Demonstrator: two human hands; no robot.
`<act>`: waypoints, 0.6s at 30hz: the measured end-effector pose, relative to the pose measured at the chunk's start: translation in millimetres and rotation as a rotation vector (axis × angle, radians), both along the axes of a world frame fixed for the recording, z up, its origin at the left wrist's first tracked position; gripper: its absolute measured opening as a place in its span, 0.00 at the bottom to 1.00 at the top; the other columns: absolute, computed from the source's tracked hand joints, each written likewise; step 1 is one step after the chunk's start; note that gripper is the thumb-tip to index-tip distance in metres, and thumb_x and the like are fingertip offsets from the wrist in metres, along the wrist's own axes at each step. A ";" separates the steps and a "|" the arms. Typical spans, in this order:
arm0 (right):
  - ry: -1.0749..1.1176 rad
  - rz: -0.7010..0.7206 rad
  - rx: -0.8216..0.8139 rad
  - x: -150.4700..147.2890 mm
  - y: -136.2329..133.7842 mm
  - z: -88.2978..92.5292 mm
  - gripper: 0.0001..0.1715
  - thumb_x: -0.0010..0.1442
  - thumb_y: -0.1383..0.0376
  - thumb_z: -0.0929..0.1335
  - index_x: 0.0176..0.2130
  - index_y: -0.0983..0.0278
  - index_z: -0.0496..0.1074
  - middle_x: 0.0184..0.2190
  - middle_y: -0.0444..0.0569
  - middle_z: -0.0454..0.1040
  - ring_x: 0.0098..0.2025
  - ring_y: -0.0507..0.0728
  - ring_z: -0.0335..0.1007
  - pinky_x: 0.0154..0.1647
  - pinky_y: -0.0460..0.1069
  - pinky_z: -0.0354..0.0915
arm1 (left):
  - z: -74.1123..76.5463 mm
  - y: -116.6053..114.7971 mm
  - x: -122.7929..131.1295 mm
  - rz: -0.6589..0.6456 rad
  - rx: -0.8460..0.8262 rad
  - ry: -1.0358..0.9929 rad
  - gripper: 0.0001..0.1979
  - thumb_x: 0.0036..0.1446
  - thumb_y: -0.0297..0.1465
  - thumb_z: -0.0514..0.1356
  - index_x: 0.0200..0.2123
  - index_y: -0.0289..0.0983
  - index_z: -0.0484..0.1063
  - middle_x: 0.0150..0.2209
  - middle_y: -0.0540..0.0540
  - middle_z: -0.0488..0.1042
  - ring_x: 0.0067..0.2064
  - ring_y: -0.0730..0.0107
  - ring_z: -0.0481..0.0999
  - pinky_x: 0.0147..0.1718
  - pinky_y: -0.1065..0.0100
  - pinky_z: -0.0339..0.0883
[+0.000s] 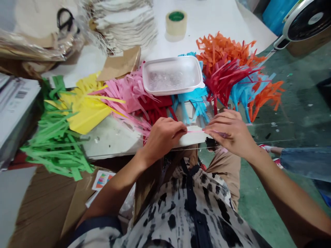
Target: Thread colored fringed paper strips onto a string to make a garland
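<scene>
Green floor (292,103) spreads out on the right, and a big white table (219,31) fills the top of the head view. A roll of clear tape (176,22) sits on the table, and a fan (305,24) stands at the top right corner. Near the middle is a white plastic tub (172,75) with clear bits inside. Around it lie heaps of cut paper fringe in many colors: orange fringe (222,51), red fringe (227,81), blue fringe (196,101), pink fringe (124,93), yellow fringe (85,108) and green fringe (54,137). A piece of brown card (119,63) lies just past the pink and yellow heaps.

The work right now looks like handling one thin pink strip (195,131) at the table's near edge. It lies along a white paper band (191,137), right between the two hands. The left hand (162,139) is curled, and its fingertips pinch the strip's left end. The right hand (227,132) is curled too, and its fingers (214,125) press on the strip from the other side. The hands are near each other but not touching. Fingers hide part of the strip, so the grip is hard to be sure of. Off to the right, a co-worker's leg in blue jeans (307,162) shows.
</scene>
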State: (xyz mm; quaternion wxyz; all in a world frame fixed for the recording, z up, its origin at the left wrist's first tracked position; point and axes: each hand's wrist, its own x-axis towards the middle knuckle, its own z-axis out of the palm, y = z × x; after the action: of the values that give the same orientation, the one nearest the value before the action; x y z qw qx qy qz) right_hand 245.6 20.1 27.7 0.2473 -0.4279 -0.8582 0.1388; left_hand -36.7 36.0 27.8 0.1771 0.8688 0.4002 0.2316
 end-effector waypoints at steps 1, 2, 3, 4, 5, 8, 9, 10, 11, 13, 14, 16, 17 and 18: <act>-0.042 -0.017 0.051 0.1 -1.7 -1.7 0.11 0.73 0.60 0.68 0.44 0.54 0.83 0.45 0.46 0.83 0.52 0.61 0.74 0.66 0.64 0.55 | -2.9 -2.9 1.8 -0.002 0.085 0.053 0.06 0.70 0.31 0.62 0.39 0.39 0.78 0.38 0.50 0.83 0.42 0.65 0.77 0.44 0.61 0.65; -0.085 -0.041 0.093 0.0 -4.4 -3.8 0.12 0.73 0.60 0.68 0.45 0.54 0.83 0.45 0.47 0.83 0.54 0.62 0.74 0.67 0.65 0.53 | -6.3 -6.7 3.6 -0.002 0.158 0.100 0.07 0.71 0.31 0.60 0.39 0.39 0.78 0.39 0.49 0.83 0.43 0.64 0.76 0.44 0.60 0.64; -0.123 -0.062 0.118 -0.5 -7.6 -6.1 0.12 0.73 0.61 0.68 0.45 0.53 0.83 0.45 0.47 0.83 0.54 0.63 0.73 0.69 0.66 0.52 | -9.7 -10.7 5.5 0.002 0.215 0.142 0.09 0.72 0.30 0.59 0.39 0.38 0.78 0.41 0.48 0.83 0.43 0.63 0.75 0.44 0.60 0.64; -0.155 -0.072 0.122 -1.0 -10.9 -8.3 0.12 0.72 0.62 0.68 0.46 0.52 0.83 0.45 0.47 0.83 0.55 0.64 0.73 0.70 0.67 0.51 | -13.0 -14.7 7.1 0.008 0.257 0.175 0.09 0.72 0.30 0.58 0.39 0.38 0.78 0.42 0.47 0.83 0.43 0.63 0.75 0.42 0.60 0.64; -0.176 -0.075 0.114 -1.6 -14.1 -10.2 0.13 0.72 0.62 0.68 0.46 0.51 0.83 0.45 0.47 0.82 0.55 0.64 0.73 0.70 0.68 0.50 | -15.8 -18.1 8.5 0.010 0.286 0.200 0.10 0.72 0.29 0.57 0.39 0.38 0.78 0.42 0.46 0.82 0.43 0.62 0.74 0.41 0.59 0.63; -0.165 -0.059 0.114 -2.3 -20.0 -13.9 0.14 0.72 0.63 0.68 0.48 0.49 0.83 0.48 0.48 0.81 0.57 0.65 0.72 0.71 0.69 0.50 | -20.5 -23.2 10.1 -0.005 0.313 0.234 0.10 0.73 0.29 0.56 0.44 0.38 0.78 0.42 0.46 0.82 0.41 0.62 0.72 0.38 0.59 0.61; -0.154 -0.047 0.116 -2.0 -20.5 -14.8 0.13 0.72 0.63 0.68 0.48 0.50 0.83 0.48 0.48 0.81 0.57 0.65 0.72 0.72 0.68 0.50 | -20.8 -23.3 9.8 -0.012 0.305 0.239 0.10 0.74 0.29 0.55 0.45 0.39 0.78 0.42 0.46 0.82 0.41 0.62 0.72 0.38 0.59 0.61; -0.141 -0.038 0.117 -1.5 -20.3 -15.6 0.13 0.72 0.63 0.68 0.48 0.51 0.83 0.48 0.49 0.80 0.57 0.64 0.72 0.72 0.68 0.50 | -20.9 -23.0 9.2 -0.019 0.290 0.244 0.10 0.74 0.29 0.55 0.45 0.39 0.78 0.42 0.47 0.82 0.41 0.62 0.73 0.39 0.59 0.60; -0.126 -0.030 0.116 -0.9 -19.7 -16.3 0.11 0.72 0.63 0.68 0.46 0.53 0.83 0.47 0.49 0.80 0.55 0.63 0.72 0.72 0.67 0.51 | -20.7 -22.4 8.4 -0.024 0.272 0.248 0.10 0.74 0.30 0.55 0.44 0.40 0.78 0.42 0.47 0.82 0.42 0.62 0.73 0.39 0.59 0.60; -0.099 -0.031 0.107 0.2 -18.1 -17.7 0.09 0.72 0.61 0.69 0.43 0.55 0.82 0.44 0.48 0.78 0.52 0.61 0.72 0.71 0.67 0.52 | -20.6 -21.6 6.2 -0.031 0.242 0.243 0.10 0.74 0.31 0.56 0.43 0.40 0.78 0.42 0.47 0.83 0.43 0.63 0.74 0.41 0.58 0.60; -0.091 -0.037 0.095 0.6 -17.4 -18.2 0.09 0.72 0.60 0.69 0.43 0.55 0.82 0.43 0.48 0.78 0.51 0.60 0.72 0.71 0.67 0.53 | -20.9 -21.6 4.9 -0.037 0.230 0.232 0.09 0.73 0.31 0.57 0.43 0.41 0.78 0.43 0.48 0.83 0.43 0.63 0.74 0.41 0.58 0.60; -0.087 -0.061 0.055 0.7 -16.6 -18.8 0.09 0.72 0.59 0.69 0.42 0.56 0.81 0.41 0.47 0.77 0.49 0.59 0.72 0.71 0.66 0.52 | -22.1 -22.3 2.6 -0.042 0.208 0.195 0.09 0.73 0.32 0.58 0.42 0.41 0.78 0.43 0.49 0.84 0.43 0.65 0.75 0.43 0.58 0.61; -0.088 -0.071 0.031 0.6 -16.6 -19.0 0.09 0.72 0.59 0.69 0.42 0.57 0.80 0.40 0.47 0.76 0.49 0.60 0.72 0.71 0.66 0.52 | -22.8 -22.8 1.7 -0.037 0.196 0.175 0.08 0.73 0.32 0.58 0.41 0.42 0.78 0.43 0.50 0.84 0.43 0.65 0.76 0.45 0.58 0.61; -0.086 -0.077 0.008 0.6 -16.7 -19.3 0.09 0.72 0.59 0.69 0.42 0.57 0.80 0.40 0.47 0.76 0.49 0.60 0.72 0.72 0.66 0.51 | -23.4 -23.3 0.8 -0.029 0.183 0.158 0.08 0.73 0.33 0.59 0.41 0.42 0.78 0.43 0.51 0.84 0.44 0.66 0.76 0.46 0.58 0.61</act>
State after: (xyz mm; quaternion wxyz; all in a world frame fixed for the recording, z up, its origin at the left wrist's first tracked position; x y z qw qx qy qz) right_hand 246.2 3.4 8.5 0.2168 -0.4653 -0.8514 0.1074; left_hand -35.9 12.8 4.5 0.0685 0.9025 0.3776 0.1954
